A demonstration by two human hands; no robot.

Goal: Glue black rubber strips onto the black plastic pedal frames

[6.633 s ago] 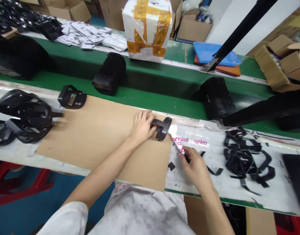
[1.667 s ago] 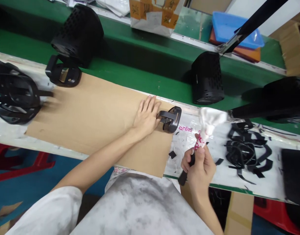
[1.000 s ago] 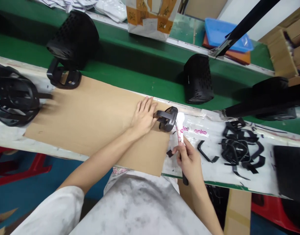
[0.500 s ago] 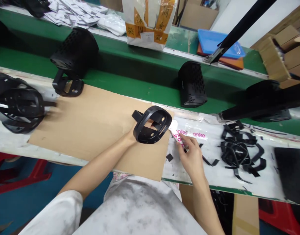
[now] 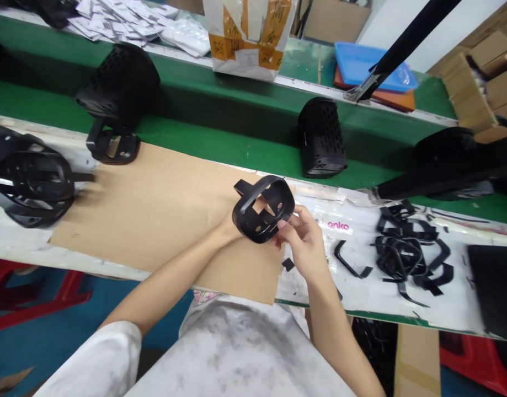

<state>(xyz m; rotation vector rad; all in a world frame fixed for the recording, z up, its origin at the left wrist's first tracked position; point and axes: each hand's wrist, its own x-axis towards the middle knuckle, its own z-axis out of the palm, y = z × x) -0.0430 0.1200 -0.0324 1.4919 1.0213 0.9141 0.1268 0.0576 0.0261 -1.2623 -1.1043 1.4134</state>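
Note:
A black ring-shaped plastic frame (image 5: 245, 221) is lifted just above the brown cardboard sheet (image 5: 154, 204) on the workbench. My left hand (image 5: 223, 230) grips it from behind and is mostly hidden by it. My right hand (image 5: 305, 245) pinches the frame's lower right rim with its fingertips. Whether the right hand also holds the wrapped tool cannot be seen.
A clear bag printed "anko" (image 5: 340, 225) and a heap of black plastic strips (image 5: 406, 248) lie to the right. More black frames (image 5: 27, 176) are stacked at left. Perforated black housings (image 5: 321, 138) (image 5: 118, 82) stand on the green belt. A taped white box (image 5: 249, 33) sits behind.
My left hand picked the frame up off the cardboard and turned it upright. My right hand left the bag on the bench and came up to the frame's rim.

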